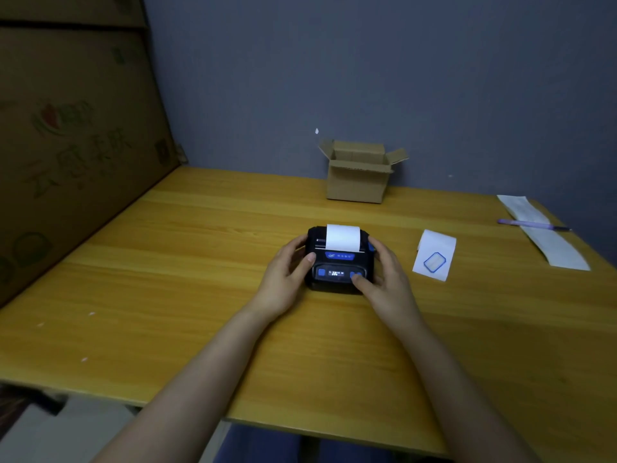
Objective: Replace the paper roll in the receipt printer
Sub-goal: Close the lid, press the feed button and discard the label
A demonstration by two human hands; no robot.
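A small black receipt printer [338, 262] with blue buttons and a lit display sits mid-table, its lid down. A white strip of paper [342, 237] stands out of its top slot. My left hand [286, 275] grips the printer's left side, thumb resting on the top. My right hand [384, 275] holds the right side, and its thumb lies on the blue button at the front right. A torn white piece of paper with a blue outline printed on it [434, 255] lies to the right of the printer.
The wooden table [187, 262] has an open small cardboard box [359, 172] at the back by the wall. A long paper strip [541, 232] with a purple pen [534, 224] across it lies far right. A big cardboard sheet [76, 145] leans at the left.
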